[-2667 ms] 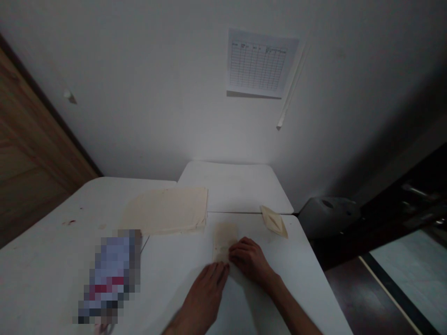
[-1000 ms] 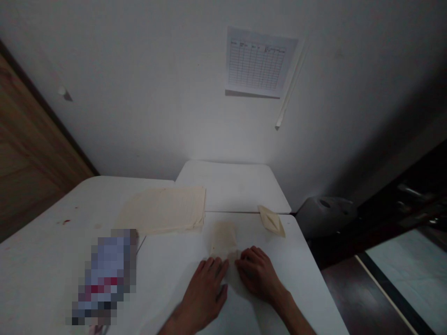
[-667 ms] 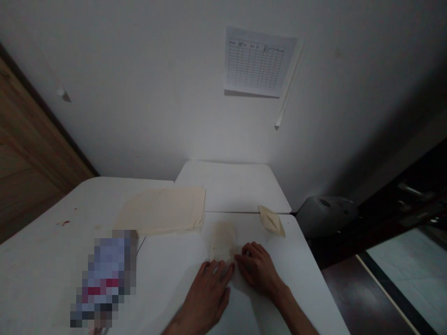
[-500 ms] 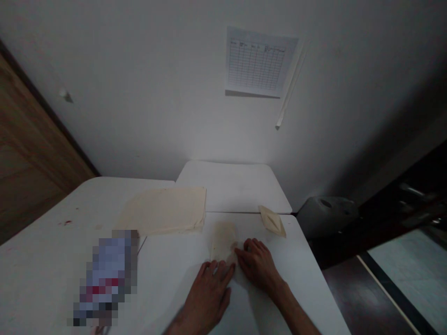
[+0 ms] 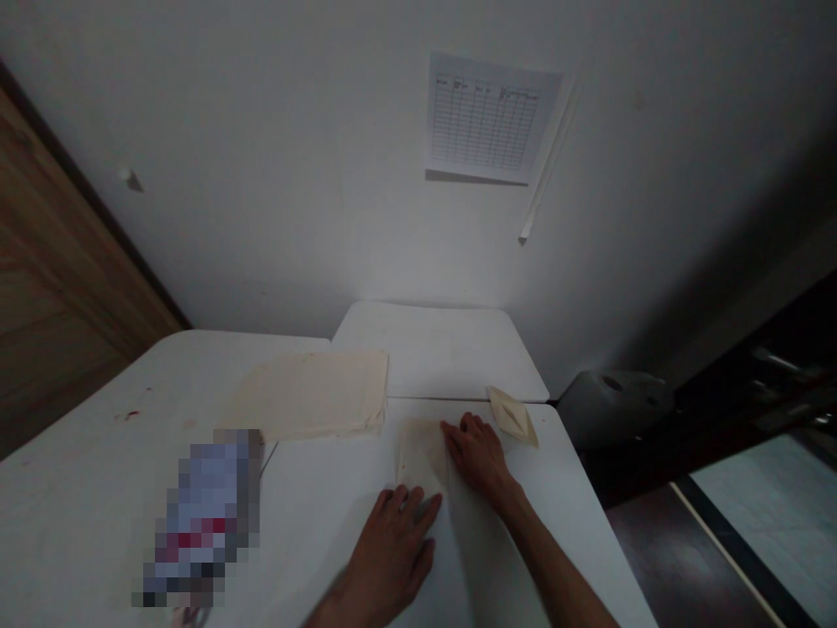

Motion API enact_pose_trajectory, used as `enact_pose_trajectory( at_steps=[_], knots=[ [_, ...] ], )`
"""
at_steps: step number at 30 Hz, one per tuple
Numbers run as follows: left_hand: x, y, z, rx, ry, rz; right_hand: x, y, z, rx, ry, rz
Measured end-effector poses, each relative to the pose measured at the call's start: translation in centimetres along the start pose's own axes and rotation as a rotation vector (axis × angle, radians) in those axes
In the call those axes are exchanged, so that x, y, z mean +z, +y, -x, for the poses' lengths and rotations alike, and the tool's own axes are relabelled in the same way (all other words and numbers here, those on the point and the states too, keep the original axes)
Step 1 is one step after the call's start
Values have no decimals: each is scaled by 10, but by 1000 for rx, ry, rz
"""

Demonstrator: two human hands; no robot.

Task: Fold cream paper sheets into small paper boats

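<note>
A thin cream sheet of paper (image 5: 418, 449), apparently folded into a narrow rectangle, lies flat on the white table in front of me. My left hand (image 5: 396, 541) rests palm down on its near edge, fingers apart. At the far right corner of the sheet, the index fingertip of my right hand (image 5: 480, 455) presses on the right edge. The other right fingers are loosely bent, and nothing shows in them. Just beyond that hand sits a small folded paper piece (image 5: 513, 417) with a raised middle.
A stack of cream paper sheets (image 5: 314, 392) lies to the left. Nearer me is a blurred-out object (image 5: 202, 510). A printed table sheet (image 5: 490, 118) hangs on the wall. Beyond the table's right edge stands a grey bin-like object (image 5: 608, 406).
My right hand has slid away from me along the right edge of the sheet, up to its far corner. My left hand stays at the near edge.
</note>
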State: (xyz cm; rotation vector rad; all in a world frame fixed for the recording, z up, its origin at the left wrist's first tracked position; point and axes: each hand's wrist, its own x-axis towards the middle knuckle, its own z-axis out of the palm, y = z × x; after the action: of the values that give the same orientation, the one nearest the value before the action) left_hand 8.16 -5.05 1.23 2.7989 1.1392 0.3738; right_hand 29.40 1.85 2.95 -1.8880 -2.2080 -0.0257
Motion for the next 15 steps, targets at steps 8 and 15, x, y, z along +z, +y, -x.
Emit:
enact_pose_trajectory(
  at_steps=[8,15],
  knots=[
    [-1,-27,-14,-49,121,185,7,3,2,-34,97,-176],
    [-3,-38,-27,57,141,142,8,-6,53,4,183,-484]
  ],
)
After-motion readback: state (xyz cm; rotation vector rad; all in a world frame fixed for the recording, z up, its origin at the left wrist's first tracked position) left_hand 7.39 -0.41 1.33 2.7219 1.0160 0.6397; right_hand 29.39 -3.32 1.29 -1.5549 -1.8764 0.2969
